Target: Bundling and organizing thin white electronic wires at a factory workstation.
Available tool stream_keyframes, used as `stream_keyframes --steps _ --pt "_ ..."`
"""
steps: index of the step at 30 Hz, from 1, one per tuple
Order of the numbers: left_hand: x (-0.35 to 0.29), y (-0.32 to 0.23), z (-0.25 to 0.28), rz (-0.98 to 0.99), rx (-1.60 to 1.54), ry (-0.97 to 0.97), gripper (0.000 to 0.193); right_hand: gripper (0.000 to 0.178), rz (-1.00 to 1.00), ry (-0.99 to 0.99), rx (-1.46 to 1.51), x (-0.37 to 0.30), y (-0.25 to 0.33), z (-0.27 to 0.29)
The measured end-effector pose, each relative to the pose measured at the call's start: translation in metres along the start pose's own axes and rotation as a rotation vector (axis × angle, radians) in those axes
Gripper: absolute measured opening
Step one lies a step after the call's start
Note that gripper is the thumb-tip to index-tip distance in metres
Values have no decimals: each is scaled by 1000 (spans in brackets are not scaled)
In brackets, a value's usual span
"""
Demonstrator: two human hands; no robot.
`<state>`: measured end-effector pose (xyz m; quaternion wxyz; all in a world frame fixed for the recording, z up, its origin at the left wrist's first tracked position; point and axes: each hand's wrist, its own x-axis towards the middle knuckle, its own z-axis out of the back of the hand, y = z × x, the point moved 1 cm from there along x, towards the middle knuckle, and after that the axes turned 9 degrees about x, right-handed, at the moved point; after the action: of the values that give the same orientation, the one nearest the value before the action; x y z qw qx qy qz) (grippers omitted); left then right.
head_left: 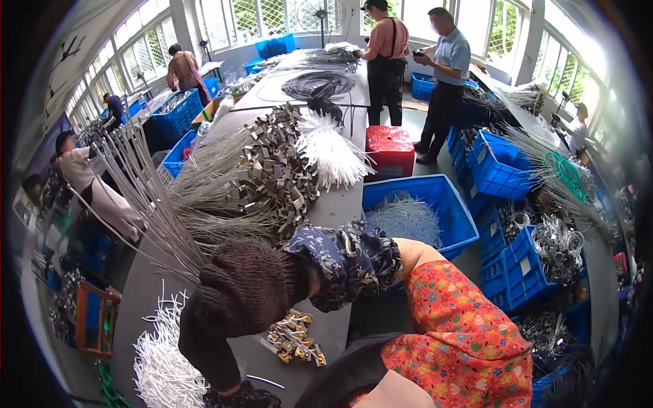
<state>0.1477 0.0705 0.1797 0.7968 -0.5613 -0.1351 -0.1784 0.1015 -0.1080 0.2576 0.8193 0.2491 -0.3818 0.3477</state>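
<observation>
Neither of my hands can be made out. Close in front, a person in a red flowered apron (462,326) leans across the grey table from the right. A navy flowered sleeve (347,265) and a dark brown knitted covering (241,285) reach over the tabletop; whether the knit is a cap or a sleeve is unclear. At the lower edge, a sliver of skin shows beside a dark patterned cuff (248,396), its fingers hidden. White thin tubes (163,364) lie in a heap beside it. Small metal-and-yellow parts (296,338) form a pile to the right.
Grey cables with metal connectors (279,170) cover the middle table. White strips (330,149) lie beyond. A blue crate (445,211) with pale tubes stands right, behind it a red stool (390,149). Two people stand at the far right; others work at left.
</observation>
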Motion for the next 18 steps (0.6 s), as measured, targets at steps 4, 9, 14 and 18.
stream_keyframes --steps 4,9,14,18 --pt "6 0 9 -136 97 22 29 20 197 -214 -152 2 -5 8" --pt "29 -42 21 -593 507 204 11 19 159 -40 38 -4 -7 15" --pt "46 -53 29 -875 666 249 14 14 59 31 -113 -18 -19 18" --pt "60 -16 33 -821 486 114 12 26 -20 327 -231 -35 -11 44"
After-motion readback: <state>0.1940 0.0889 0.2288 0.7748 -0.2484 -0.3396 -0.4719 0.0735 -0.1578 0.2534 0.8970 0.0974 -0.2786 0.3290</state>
